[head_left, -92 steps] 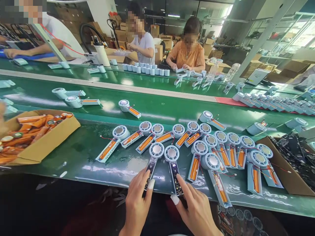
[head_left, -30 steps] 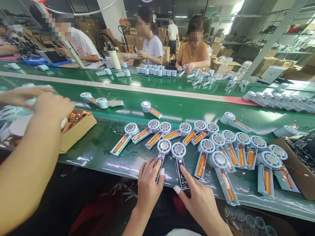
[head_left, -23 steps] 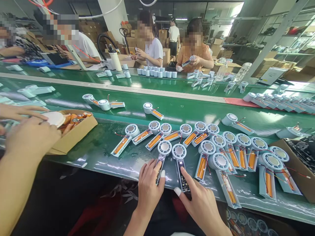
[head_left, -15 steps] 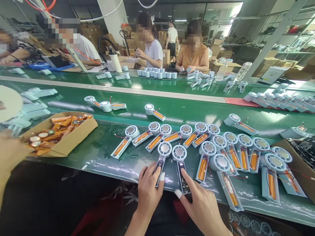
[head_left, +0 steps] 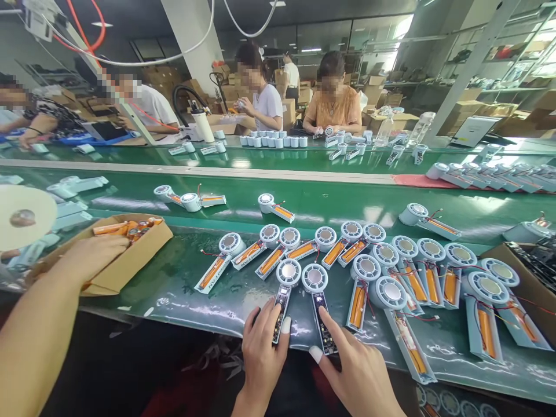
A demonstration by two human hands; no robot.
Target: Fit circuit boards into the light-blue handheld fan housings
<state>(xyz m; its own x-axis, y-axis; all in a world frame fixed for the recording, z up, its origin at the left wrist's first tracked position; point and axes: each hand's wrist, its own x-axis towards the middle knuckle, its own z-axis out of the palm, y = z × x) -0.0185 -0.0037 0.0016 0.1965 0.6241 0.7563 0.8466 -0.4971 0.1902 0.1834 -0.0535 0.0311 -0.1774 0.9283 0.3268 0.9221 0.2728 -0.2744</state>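
Two pale blue handheld fans with open handles lie side by side at the bench's front edge, each showing a dark circuit board. My left hand [head_left: 264,347] closes around the handle of the left fan [head_left: 289,271], index finger on the board and white-covered thumb along its side. On the right fan [head_left: 315,279], my right hand [head_left: 360,362] presses the board with its index finger; its white-covered thumb rests by the handle's lower end. Just right lies another fan [head_left: 366,266] with an orange battery in its handle; several similar ones surround it.
A co-worker's arm [head_left: 39,336] reaches into a cardboard box [head_left: 130,260] of orange-wrapped batteries at left. A white roll [head_left: 26,217] stands beside it. At right is a box of dark parts [head_left: 538,260]. A green conveyor [head_left: 321,200] runs behind; people sit across it.
The co-worker's hand at left has moved into the battery box. My view has tilted slightly upward; both my hands stay on the same two fans.
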